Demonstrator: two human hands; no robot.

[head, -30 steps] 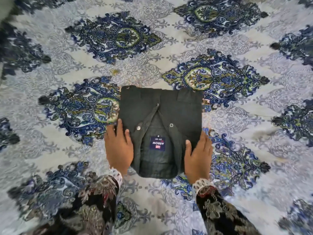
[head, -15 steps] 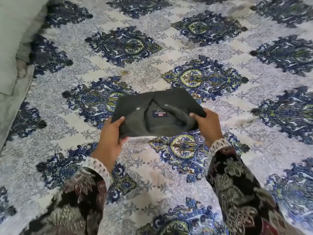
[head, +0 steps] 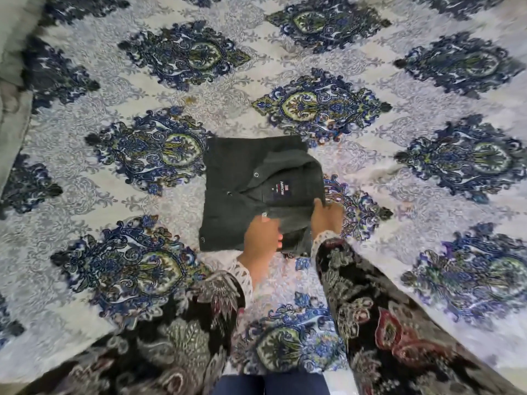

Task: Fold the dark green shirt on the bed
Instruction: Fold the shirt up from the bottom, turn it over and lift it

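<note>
Bedspread (head: 370,172), patterned in blue medallions, carries the dark green shirt (head: 236,183), folded to a compact square near the middle. Left hand (head: 261,238) lies over its near edge, though blur hides whether those fingers grip. Right hand (head: 326,216) sits at the near right corner, fingers curled onto the cloth. Pulling away carelessly could drag that raised collar layer and undo the fold.

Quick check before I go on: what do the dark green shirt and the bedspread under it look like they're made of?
Dark green shirt: looks like a matte woven fabric, maybe cotton; no sheen, soft creases, small pale snaps or buttons. Bedspread: looks like thin printed cloth, with a flat damask pattern and slight wrinkles; the fibre is unclear.
</note>
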